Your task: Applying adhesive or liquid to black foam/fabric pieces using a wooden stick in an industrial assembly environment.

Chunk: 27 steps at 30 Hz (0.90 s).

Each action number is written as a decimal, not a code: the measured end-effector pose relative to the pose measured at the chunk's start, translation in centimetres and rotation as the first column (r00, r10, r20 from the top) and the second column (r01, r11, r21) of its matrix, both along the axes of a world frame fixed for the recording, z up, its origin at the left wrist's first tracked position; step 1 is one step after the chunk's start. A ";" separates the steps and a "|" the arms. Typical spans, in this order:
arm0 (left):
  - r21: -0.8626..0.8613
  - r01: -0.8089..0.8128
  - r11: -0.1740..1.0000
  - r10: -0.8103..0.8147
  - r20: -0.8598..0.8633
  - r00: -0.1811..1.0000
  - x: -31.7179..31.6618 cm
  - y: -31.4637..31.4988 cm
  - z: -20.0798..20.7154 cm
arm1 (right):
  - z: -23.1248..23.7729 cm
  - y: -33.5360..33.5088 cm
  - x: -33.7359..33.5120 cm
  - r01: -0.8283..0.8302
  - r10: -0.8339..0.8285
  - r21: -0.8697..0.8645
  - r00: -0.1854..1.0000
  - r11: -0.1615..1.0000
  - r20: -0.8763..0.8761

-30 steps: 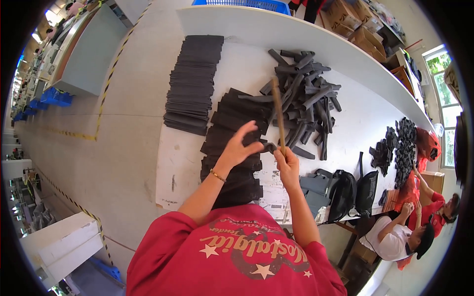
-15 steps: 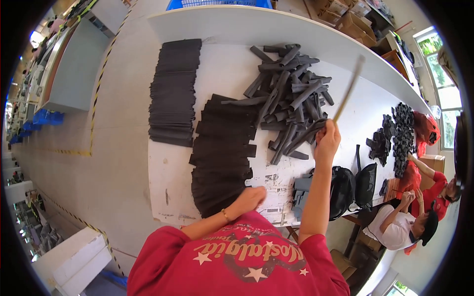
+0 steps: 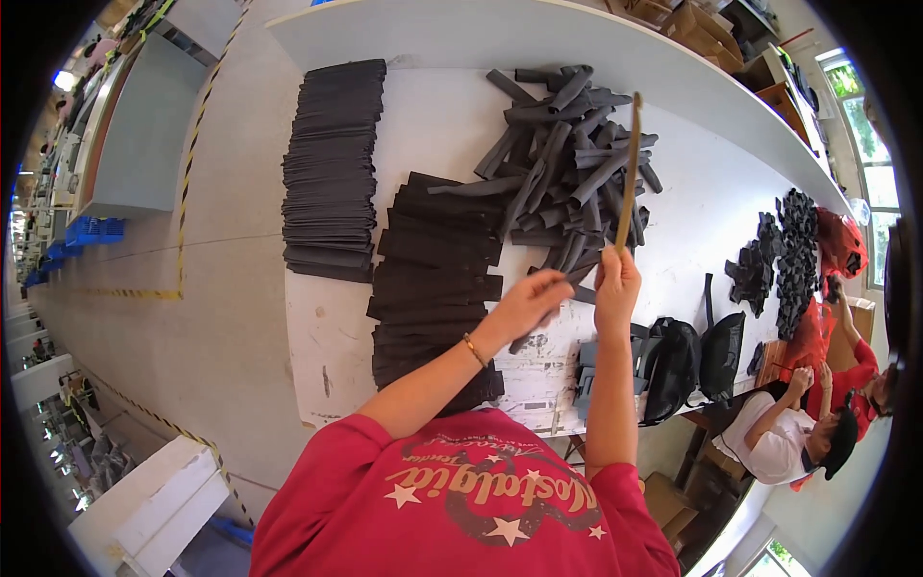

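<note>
R hand (image 3: 616,288) closed firmly on tan stick (image 3: 630,188), pointing away; L hand (image 3: 524,308) fingers curled in, seems to pinch dark strip (image 3: 520,343) just beside it, over table (image 3: 336,351). Looks mid-batch: far-L row (image 3: 332,173) & near row (image 3: 433,255) laid flat, loose tube pile (image 3: 582,159) unsorted; done vs left unclear. Pile crowds hands; grey pcs (image 3: 586,375), black bag (image 3: 671,370) to R.

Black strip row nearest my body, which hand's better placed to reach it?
Likely your left hand: it's closer to the black strip row, and its forearm crosses the near end. Your right hand is farther right, gripping the thin stick.
</note>
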<state>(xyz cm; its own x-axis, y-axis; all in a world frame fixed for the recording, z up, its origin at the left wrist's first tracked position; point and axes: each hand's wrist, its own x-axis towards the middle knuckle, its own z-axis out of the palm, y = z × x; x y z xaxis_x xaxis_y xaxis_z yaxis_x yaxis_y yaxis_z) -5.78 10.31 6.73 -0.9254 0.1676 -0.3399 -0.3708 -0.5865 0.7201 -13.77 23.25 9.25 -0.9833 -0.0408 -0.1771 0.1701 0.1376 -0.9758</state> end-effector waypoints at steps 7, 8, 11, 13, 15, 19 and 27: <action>-0.540 0.250 0.804 -0.214 0.130 0.968 0.3 -2.5 -3.6 | -1.5 2.0 -5.3 0.495 -0.205 0.657 0.859 0.569 -0.469; -0.690 0.076 0.720 -0.075 0.031 0.997 0.3 -3.2 -5.7 | -1.7 0.7 -5.0 0.393 -0.147 0.652 0.905 0.649 -0.398; -0.726 -0.025 0.687 0.146 0.104 0.984 -0.5 -5.0 -6.3 | -4.1 -3.9 -3.1 0.044 0.178 0.585 0.932 0.810 -0.316; -0.731 -0.122 0.672 0.248 0.066 0.967 -0.7 -5.9 -7.3 | -6.2 -7.8 -2.9 -0.050 0.189 0.605 0.968 0.794 -0.167; -0.703 -0.126 0.700 0.226 0.052 0.973 -0.9 -6.1 -7.7 | -10.0 -9.0 -4.5 -0.029 0.178 0.673 0.972 0.740 -0.155; -0.774 -0.183 0.607 0.244 -0.038 0.969 -0.5 -8.1 -8.5 | -10.7 -9.5 -5.4 -0.063 0.158 0.615 0.982 0.786 -0.101; -0.275 0.186 0.943 -0.170 0.083 0.982 -6.5 -7.9 -4.3 | -4.1 -6.2 -2.8 -0.261 0.254 0.032 0.955 0.965 0.156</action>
